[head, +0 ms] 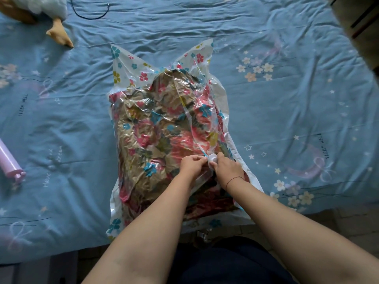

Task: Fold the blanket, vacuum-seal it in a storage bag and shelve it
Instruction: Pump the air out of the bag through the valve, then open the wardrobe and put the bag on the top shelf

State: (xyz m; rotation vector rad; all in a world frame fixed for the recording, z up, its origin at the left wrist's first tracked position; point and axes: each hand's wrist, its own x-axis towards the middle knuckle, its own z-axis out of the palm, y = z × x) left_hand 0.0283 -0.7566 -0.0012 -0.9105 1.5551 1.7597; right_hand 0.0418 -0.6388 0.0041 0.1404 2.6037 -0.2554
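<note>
Pinching the white valve [213, 159] from both sides, head view. Left hand [191, 165] has its fingertips closed on the valve's left edge. Right hand [228, 168] has thumb and fingers curled round its right side. Valve sits on the near-right part of the storage bag [123, 64]. Bag is clear with a flower print and lies flat mid-bed. Floral blanket [155, 130] is inside, plastic crinkled tight over it. Bag's near edge reaches just past the bed edge, toward the person. Blue bed sheet [287, 111] is wrinkled, with wide stretches left and right of the bag. Lilac hand pump [11, 163] lies at the left frame edge, well apart from the bag. Plush toy [41, 9] is in the top-left corner, black cable [92, 16] beside it. Red thread [233, 178] on the right wrist. Dark furniture [361, 19] in the top-right corner, blurred.
</note>
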